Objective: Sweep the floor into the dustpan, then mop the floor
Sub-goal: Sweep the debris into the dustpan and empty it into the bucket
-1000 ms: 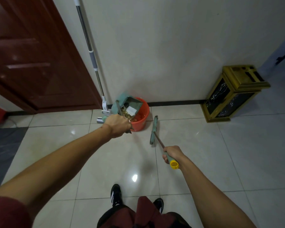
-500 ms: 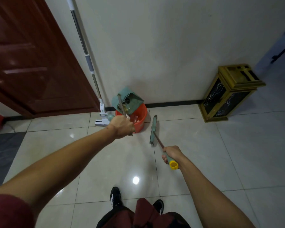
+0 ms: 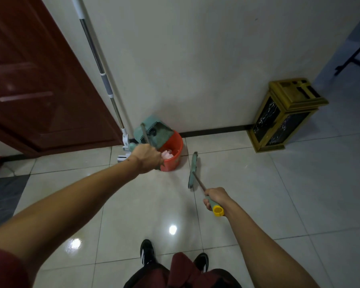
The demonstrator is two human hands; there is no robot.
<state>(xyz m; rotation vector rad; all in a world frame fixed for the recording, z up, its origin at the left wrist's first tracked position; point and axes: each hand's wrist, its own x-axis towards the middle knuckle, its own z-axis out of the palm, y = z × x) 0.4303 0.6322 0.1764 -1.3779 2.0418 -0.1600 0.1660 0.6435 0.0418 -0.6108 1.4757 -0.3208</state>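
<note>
left hand (image 3: 147, 155) grips dustpan (image 3: 154, 130) handle, pan tipped over orange bucket (image 3: 174, 151) just beyond it to dump sweepings. right hand (image 3: 215, 196) holds broom (image 3: 192, 170) handle, head resting on floor ahead. mop (image 3: 104, 80) leans on wall, likely next.

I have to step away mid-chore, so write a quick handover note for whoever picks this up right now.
Left hand grips the dustpan handle, tipping the green dustpan over the orange bin.
Right hand grips the broom by its handle; the head rests on the tiles.
Mop leans against the wall by the door, untouched.
Done: sweepings appear to be in the bin.
Left: set the dustpan and broom down, then mop the floor.
</note>
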